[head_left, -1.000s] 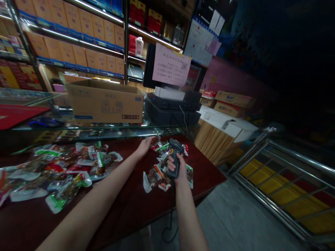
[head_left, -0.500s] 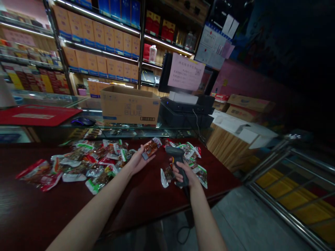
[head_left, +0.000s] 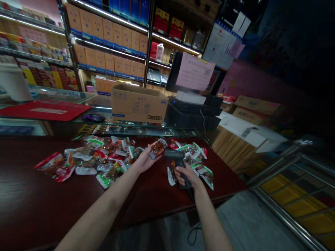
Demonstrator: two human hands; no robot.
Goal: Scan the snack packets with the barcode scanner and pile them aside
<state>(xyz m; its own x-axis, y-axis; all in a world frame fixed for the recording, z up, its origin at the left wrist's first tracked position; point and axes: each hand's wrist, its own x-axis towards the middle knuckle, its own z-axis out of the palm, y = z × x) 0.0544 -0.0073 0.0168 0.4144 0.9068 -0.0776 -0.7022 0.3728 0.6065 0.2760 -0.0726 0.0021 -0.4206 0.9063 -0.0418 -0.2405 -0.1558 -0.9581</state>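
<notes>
My left hand (head_left: 147,159) grips a small snack packet (head_left: 158,147) with clear and brown wrapping, held over the dark red table (head_left: 146,195). In my right hand (head_left: 188,174) is a black barcode scanner (head_left: 175,154), its handle wrapped by my fingers and its head pointing left toward the packet. Left of my left hand lies a heap of snack packets (head_left: 89,150) in clear, red and green wrapping. A second group of packets (head_left: 192,151) lies behind and around the scanner, partly hidden by it and my right hand.
Behind the table, a glass counter bears an open cardboard box (head_left: 138,104), a computer mouse (head_left: 93,118), a red mat (head_left: 47,110) and a white cup (head_left: 15,83). A monitor (head_left: 195,73) with a taped paper stands right of the box. A metal railing (head_left: 293,202) runs at right.
The whole view has shifted, so the scene sits further right. Both hands keep hold of the packet and the scanner, and the scanner's head now appears more level.
</notes>
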